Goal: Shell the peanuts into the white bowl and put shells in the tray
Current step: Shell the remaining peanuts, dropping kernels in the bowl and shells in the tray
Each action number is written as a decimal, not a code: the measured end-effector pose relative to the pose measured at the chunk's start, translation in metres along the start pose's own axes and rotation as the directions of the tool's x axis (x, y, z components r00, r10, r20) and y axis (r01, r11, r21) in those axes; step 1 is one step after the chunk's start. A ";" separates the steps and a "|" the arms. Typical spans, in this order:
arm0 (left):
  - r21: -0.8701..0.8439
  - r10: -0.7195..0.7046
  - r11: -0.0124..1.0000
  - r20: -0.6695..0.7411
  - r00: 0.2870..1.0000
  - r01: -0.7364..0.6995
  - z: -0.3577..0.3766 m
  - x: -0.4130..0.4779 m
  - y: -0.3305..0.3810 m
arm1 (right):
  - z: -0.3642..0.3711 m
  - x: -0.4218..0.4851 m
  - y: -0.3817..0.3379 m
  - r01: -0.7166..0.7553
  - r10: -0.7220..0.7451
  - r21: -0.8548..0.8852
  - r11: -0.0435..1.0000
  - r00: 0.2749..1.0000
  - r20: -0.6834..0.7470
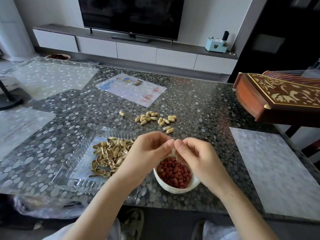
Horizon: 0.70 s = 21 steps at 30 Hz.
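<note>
My left hand [149,149] and my right hand [195,155] meet fingertip to fingertip just above the white bowl [174,188], pinching a peanut between them; only a pale sliver of its shell [173,151] shows. The bowl holds several red-skinned kernels [174,172]. To its left, a clear ridged plastic tray [76,163] carries a heap of empty shells [109,156]. Further back on the table lie several unshelled peanuts [154,119].
The table has a pebble-patterned top [199,110] with pale mats at the left and right [277,167] and a printed sheet [131,89] at the middle back. A carved wooden zither [277,97] overhangs the right edge. A TV unit stands behind.
</note>
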<state>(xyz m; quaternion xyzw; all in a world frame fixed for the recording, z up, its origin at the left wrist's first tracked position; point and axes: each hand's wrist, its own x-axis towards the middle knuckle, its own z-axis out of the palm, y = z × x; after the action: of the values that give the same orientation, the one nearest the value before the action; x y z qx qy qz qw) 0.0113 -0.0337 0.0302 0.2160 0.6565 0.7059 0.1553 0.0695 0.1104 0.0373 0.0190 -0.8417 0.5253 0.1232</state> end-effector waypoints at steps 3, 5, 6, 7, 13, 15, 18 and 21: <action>0.088 0.038 0.995 -0.032 0.999 -0.035 0.002 -0.001 -0.002 | 0.007 0.000 0.001 0.061 -0.058 -0.047 0.997 0.997 0.045; 0.131 0.069 0.990 -0.085 0.994 -0.057 0.003 -0.001 -0.003 | 0.013 -0.001 0.002 0.076 -0.077 -0.068 0.995 0.997 -0.007; 0.150 0.085 0.986 -0.108 0.990 -0.068 0.004 -0.001 -0.003 | 0.017 -0.001 0.002 0.068 -0.071 -0.064 0.996 0.997 -0.036; 0.151 0.100 0.985 -0.123 0.987 -0.081 0.005 -0.001 -0.003 | 0.020 -0.001 0.003 0.058 -0.061 -0.054 0.997 0.996 -0.067; 0.045 0.039 0.998 -0.102 0.994 -0.035 0.012 0.000 -0.003 | 0.032 -0.001 0.001 0.046 -0.038 0.039 0.998 0.982 -0.184; 0.026 0.029 0.999 -0.041 0.999 -0.028 0.014 0.001 -0.001 | 0.031 -0.002 0.000 0.082 -0.078 0.011 0.997 0.977 -0.199; 0.007 0.065 0.998 -0.005 0.998 -0.065 0.019 0.000 0.000 | 0.030 -0.004 -0.002 0.117 -0.115 -0.002 0.993 0.966 -0.233; 0.050 0.130 0.991 -0.045 0.990 -0.128 0.026 -0.002 -0.002 | 0.030 -0.005 -0.004 0.102 -0.105 -0.027 0.994 0.959 -0.265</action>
<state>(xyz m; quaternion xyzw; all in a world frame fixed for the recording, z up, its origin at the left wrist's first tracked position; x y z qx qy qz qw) 0.0264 -0.0127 0.0295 0.2445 0.6610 0.7039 0.0884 0.0693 0.0812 0.0273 -0.0085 -0.8189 0.5104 0.2623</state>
